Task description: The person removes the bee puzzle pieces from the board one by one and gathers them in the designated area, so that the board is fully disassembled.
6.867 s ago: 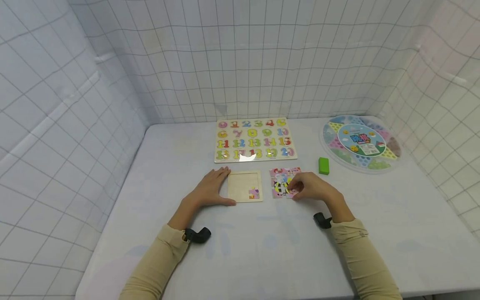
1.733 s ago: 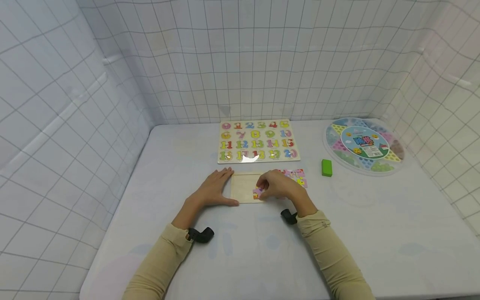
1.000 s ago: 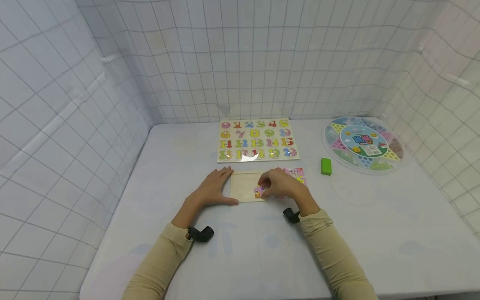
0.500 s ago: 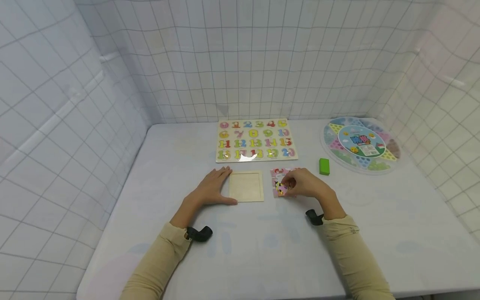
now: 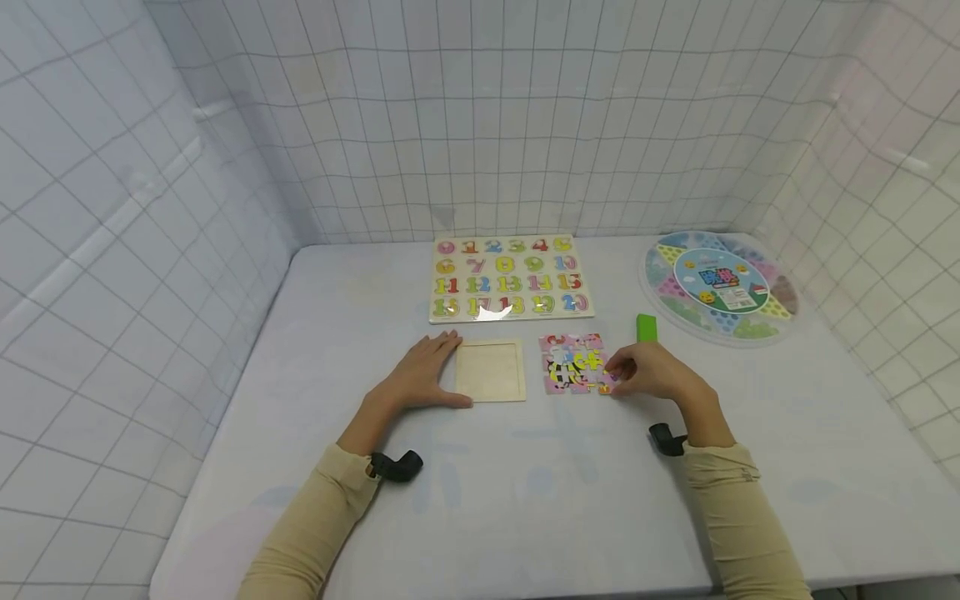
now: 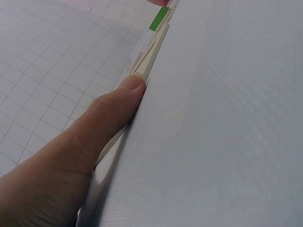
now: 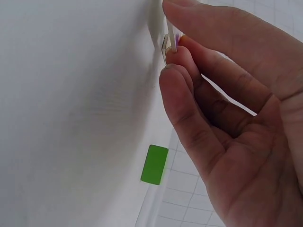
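Note:
In the head view, my left hand (image 5: 420, 379) lies at the left side of a square wooden puzzle tray (image 5: 491, 372), fingers spread and thumb at its lower edge. The left wrist view shows the thumb (image 6: 116, 106) touching the tray's edge. My right hand (image 5: 651, 372) pinches a jigsaw piece (image 5: 605, 388) between thumb and fingertips, beside the right edge of a pink bee jigsaw (image 5: 568, 364) lying on the table. In the right wrist view the piece (image 7: 173, 42) appears edge-on, mostly hidden by the fingers.
Behind the tray lies a number puzzle board (image 5: 512, 279). A green block (image 5: 646, 327) stands just beyond my right hand. At the back right is a round board game in clear packaging (image 5: 722, 287). Grid-patterned cloth walls (image 5: 495, 125) enclose the white table (image 5: 510, 517).
The piece in the tray's lower right corner was picked up by my right hand and carried right, over the jigsaw, to its right edge. My left hand stays at the tray.

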Demonstrator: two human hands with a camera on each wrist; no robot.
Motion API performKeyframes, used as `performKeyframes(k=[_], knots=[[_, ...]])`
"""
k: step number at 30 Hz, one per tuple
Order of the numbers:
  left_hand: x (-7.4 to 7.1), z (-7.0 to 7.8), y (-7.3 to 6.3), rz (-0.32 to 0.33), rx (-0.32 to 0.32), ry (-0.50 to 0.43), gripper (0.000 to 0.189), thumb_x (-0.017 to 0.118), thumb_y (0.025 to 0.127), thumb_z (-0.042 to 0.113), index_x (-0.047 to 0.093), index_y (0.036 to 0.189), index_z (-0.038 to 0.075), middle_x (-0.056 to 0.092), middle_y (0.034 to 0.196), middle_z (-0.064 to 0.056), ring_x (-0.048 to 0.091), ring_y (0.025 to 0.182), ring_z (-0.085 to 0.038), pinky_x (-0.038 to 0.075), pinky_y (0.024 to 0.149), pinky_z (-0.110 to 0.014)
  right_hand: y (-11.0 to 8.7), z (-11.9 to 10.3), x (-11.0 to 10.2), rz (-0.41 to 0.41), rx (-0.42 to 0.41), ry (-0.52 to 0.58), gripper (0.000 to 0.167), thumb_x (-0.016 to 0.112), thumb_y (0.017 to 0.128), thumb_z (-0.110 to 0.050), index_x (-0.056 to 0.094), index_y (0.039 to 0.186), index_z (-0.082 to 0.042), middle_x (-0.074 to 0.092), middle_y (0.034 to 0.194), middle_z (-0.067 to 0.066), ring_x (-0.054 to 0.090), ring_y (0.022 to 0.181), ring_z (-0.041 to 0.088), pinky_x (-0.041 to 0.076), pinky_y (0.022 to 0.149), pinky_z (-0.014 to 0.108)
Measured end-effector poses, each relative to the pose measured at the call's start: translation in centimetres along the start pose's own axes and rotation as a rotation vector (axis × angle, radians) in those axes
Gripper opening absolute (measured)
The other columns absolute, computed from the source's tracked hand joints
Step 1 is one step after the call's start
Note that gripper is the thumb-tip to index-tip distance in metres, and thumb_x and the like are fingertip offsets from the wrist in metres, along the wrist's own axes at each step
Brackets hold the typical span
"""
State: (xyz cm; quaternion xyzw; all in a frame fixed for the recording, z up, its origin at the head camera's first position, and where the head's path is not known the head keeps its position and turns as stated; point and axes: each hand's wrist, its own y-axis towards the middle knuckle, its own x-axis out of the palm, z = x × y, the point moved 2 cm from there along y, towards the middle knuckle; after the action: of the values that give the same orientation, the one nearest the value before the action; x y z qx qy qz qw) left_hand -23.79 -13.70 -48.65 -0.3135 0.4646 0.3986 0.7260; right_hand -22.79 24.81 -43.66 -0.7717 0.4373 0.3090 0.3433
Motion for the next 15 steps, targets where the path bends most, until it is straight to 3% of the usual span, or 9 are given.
performKeyframes(k=[15], knots=[[-0.07,0.02,-0.07,0.011,0.011,-0.011,0.117,0.073,0.067,0.071,0.026,0.154,0.007,0.025,0.161,-0.014,0.023,0.150,-0.033,0.017,0.124,-0.051,0.50,0.12,0.68,-0.017,0.023,0.026,0.032,0.080,0.077,-0.011,0.070,0.106,-0.001,0.068,0.096,0.008,0.058,0.084,0.018,0.052,0.075,0.029]])
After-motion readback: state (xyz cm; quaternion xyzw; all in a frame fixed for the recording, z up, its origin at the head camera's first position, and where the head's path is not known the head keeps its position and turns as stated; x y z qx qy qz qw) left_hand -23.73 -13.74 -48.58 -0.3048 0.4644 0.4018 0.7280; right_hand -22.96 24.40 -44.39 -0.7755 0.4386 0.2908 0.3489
